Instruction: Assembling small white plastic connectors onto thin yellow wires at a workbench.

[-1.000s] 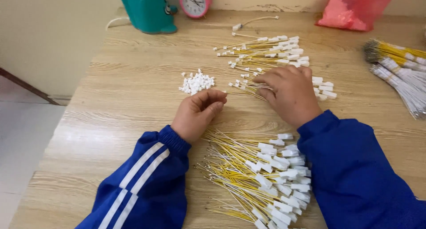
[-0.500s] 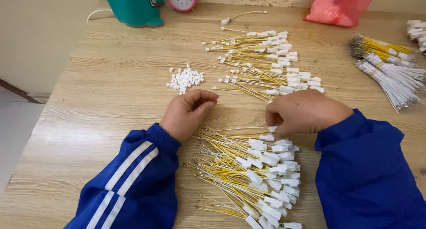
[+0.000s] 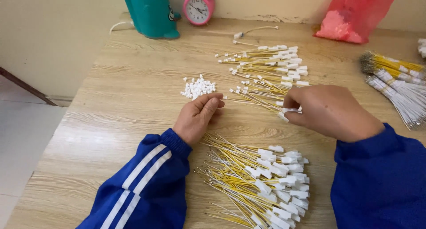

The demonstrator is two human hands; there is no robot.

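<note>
pinching a white plastic connector [image 3: 284,115] in right hand [image 3: 330,111], left hand [image 3: 197,116] loosely curled, empty, wood-grain table [image 3: 128,91]

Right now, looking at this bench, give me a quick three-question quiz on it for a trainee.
1. True or false: the right hand pinches a white connector at the end of a wire.
2. Which lies nearest the left hand? A) the pink clock B) the small heap of loose white connectors C) the red bag
3. Fill in: the wire pile between the two sleeves is mostly ___ in colour.

Key: 1 true; 2 B; 3 yellow.
</note>
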